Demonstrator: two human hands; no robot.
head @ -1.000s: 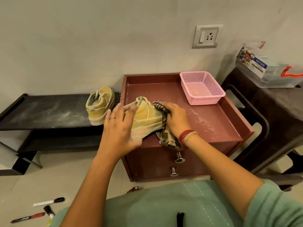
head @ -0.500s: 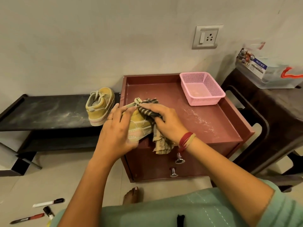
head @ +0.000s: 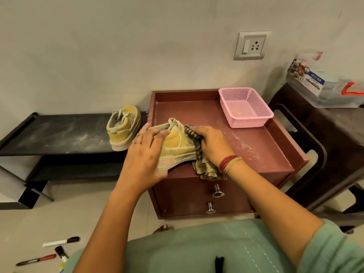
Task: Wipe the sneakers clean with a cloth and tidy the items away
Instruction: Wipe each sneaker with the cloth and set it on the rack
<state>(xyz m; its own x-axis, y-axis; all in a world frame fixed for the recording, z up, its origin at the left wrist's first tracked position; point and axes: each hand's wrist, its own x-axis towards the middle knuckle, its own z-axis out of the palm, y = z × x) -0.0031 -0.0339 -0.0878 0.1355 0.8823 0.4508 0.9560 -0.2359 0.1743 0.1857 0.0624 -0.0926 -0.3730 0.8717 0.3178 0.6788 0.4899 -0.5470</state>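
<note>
Dusty sneaker (head: pixel 178 143) on maroon worktop (head: pixel 266 148)
The left hand (head: pixel 145 156) fingers grasp it, right hand (head: pixel 212 143) fingers clutch the striped cloth (head: pixel 205 169); pink basket (head: pixel 246 107) at worktop's rear, second sneaker (head: pixel 124 128) left of it.

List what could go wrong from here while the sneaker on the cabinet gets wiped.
1. The sneaker sits at the front corner of the cabinet, held by the left hand; a hard stroke of the cloth in the right hand might push it off.
2. White dust streaks the cabinet top; wiping may spread more.
3. Markers lie on the floor close by, a slipping hazard.
</note>
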